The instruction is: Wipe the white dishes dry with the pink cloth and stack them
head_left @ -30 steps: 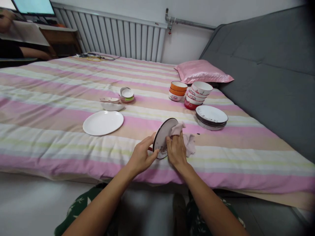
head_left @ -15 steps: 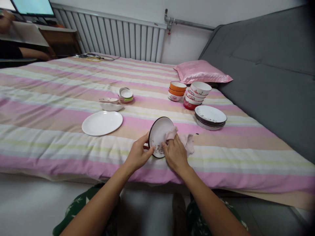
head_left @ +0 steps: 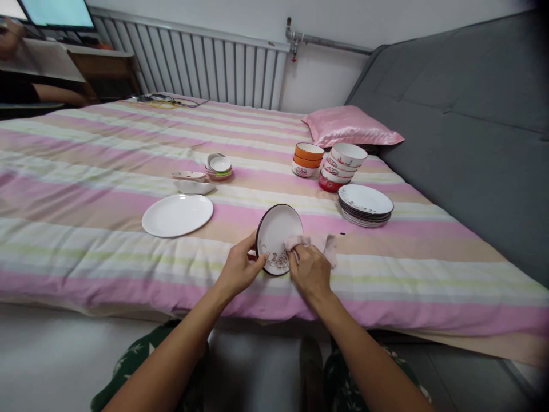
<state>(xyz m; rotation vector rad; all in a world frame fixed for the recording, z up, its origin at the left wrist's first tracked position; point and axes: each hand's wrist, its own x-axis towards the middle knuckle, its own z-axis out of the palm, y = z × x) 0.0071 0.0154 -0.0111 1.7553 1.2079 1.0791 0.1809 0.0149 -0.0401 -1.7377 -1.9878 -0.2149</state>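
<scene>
A white plate (head_left: 278,233) with a dark rim and a brown flower pattern is tilted up near the bed's front edge. My left hand (head_left: 241,268) grips it by the left rim, thumb on the face and fingers behind. Bunched in my right hand (head_left: 311,272) is a pale pink cloth (head_left: 329,247), which meets the plate's right side; part of it trails to the right. Left of my hands a white oval plate (head_left: 177,216) lies flat on the striped bedsheet (head_left: 240,194). To the right stands a stack of plates (head_left: 365,200), the top one flower-patterned too.
Behind the plate stack stand orange and white bowls (head_left: 309,152) and taller stacked bowls (head_left: 348,155). Small dishes (head_left: 220,165) and a boat-shaped white dish (head_left: 194,187) sit farther left. A pink pillow (head_left: 351,125) rests by the grey headboard (head_left: 463,114). Another person's arm (head_left: 11,37) shows far left.
My right hand and the cloth have moved slightly down and right across the plate, so more of its flower pattern shows. The left hand keeps its hold.
</scene>
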